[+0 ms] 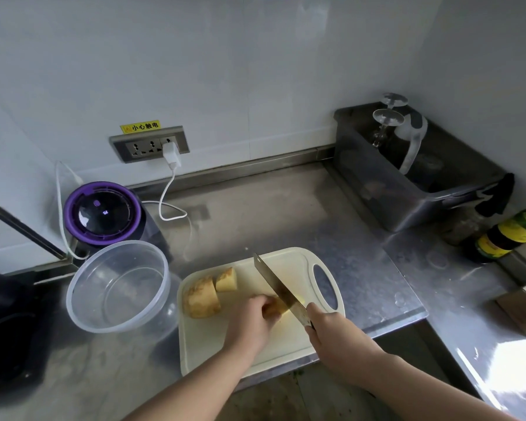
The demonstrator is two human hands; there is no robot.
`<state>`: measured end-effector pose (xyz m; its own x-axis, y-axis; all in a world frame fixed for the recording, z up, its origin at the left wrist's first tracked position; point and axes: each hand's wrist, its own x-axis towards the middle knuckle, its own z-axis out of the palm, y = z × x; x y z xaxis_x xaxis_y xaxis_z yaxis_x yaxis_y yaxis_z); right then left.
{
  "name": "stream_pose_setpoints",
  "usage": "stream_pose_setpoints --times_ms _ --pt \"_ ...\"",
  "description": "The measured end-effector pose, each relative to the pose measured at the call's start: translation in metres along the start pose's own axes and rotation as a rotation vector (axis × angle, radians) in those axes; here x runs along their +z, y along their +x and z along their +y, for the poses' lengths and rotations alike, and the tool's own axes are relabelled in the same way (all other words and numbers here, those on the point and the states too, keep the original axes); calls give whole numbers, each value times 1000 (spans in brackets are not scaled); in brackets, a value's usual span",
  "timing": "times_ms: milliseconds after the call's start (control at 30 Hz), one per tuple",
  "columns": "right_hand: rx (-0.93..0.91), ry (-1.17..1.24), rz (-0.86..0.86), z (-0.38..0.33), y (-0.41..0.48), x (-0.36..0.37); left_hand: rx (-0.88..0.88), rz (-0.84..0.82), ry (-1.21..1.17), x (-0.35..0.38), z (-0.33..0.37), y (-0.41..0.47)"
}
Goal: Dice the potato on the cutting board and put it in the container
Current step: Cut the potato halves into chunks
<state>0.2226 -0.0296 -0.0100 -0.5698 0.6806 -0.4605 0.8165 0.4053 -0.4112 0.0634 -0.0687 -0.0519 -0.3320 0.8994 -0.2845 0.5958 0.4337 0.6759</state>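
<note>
Head view: right fingers (314,318) grip knife (276,286) (left fingers (260,302) pin potato (279,307)).

We see a cream plastic board (213,344), smooth and matt, on a metal counter (271,208) with dull, scuffed shine. Left of the board, the container (85,287) is clear glossy plastic. On the board, the knife (274,284) is shiny metal and the potato (202,299) skin is rough.
</note>
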Motion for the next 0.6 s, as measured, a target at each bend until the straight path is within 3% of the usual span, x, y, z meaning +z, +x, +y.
stream_pose_setpoints --times_ms 467,600 --pt "106 136 84 4 11 11 -13 -23 -38 -1 -4 -3" --pt "59 65 110 6 0 0 -16 -21 -65 -3 -5 -2"
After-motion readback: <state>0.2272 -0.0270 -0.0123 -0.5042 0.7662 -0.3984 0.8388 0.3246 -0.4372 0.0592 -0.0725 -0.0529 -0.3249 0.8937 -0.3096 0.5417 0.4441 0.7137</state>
